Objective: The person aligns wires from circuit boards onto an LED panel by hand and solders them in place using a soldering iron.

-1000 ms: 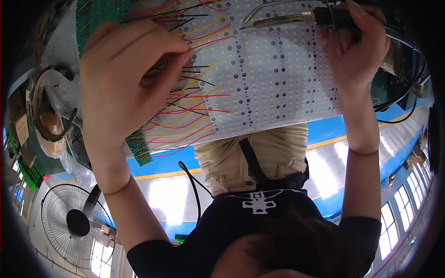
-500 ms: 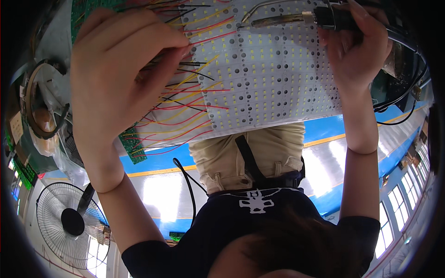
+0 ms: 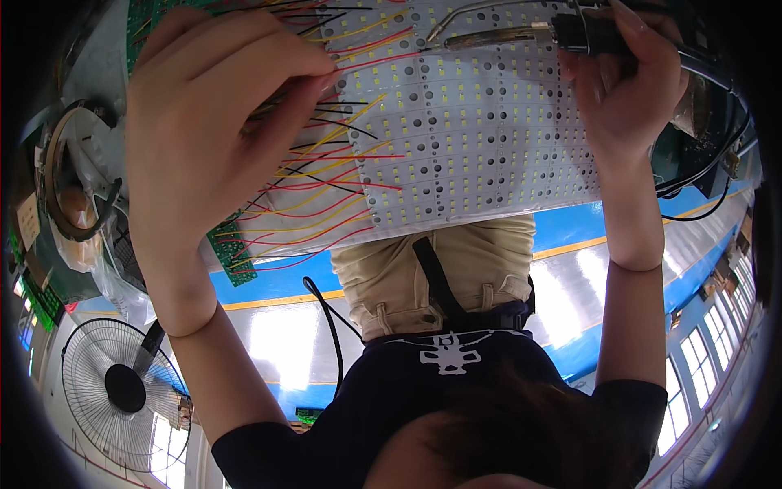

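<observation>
- Stretching out beyond the panel's near edge, a blue and grey floor (image 3: 562, 236) carries a yellow line.
- A white panel (image 3: 489, 122) lies under and between both hands, patterned with rows of small yellowish parts and dark round spots.
- A black-and-grey fan (image 3: 126, 391) shows at the lower left, well apart from the panel.
- The left hand (image 3: 220, 106) is over the panel's left side, thumb and forefinger pinched together on a red wire; whether the other fingers hold anything cannot be told.
- The right hand (image 3: 631, 102) is at the upper right, its fingers closed around the black handle of a soldering iron.
- That soldering iron (image 3: 497, 36) points left across the upper panel, a thin curved metal tube (image 3: 464, 10) running beside it.
- A brown ring (image 3: 53, 175) stands at the far left, near some clear plastic.
- A narrow green circuit board (image 3: 232, 257) sits below the left hand, at the panel's lower left.
- Loose red, yellow and black wires (image 3: 326, 191) fan rightward onto the panel.
- The pinched red wire (image 3: 375, 61) runs from the left fingertips to just beside the iron's tip; contact cannot be told.
</observation>
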Motion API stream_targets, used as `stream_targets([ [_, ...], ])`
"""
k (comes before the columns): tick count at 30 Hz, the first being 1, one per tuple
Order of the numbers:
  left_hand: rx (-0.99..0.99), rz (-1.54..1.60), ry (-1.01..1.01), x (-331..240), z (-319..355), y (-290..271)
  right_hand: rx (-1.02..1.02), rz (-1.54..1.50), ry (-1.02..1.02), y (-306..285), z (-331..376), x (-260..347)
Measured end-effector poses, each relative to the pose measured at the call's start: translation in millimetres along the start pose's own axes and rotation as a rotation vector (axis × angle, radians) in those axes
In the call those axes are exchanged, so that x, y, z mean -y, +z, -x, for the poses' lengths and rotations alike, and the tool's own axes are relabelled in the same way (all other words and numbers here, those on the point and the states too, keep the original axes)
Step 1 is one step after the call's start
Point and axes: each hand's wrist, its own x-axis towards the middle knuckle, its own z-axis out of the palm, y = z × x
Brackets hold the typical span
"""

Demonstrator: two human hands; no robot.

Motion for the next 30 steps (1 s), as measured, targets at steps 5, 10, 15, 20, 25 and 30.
stream_targets([
  [5,0.003,0.019,-0.002,1,0,1,0.004,0.041,-0.010,-2,-1,0],
  [10,0.009,0.017,0.005,1,0,0,0.017,-0.013,0.007,-1,-1,0],
  [15,0.006,0.016,-0.001,0,-1,0,0.029,0.036,-0.005,0,0,3],
  [20,0.012,0.015,-0.003,1,1,1,-0.325,0.258,-0.010,7,2,0],
  [25,0.023,0.024,-0.003,2,1,1,0.391,0.952,-0.672,-82,-5,-17],
  [30,0.027,0.015,-0.009,0,0,-3,0.395,0.964,-0.704,-79,-9,-13],
])
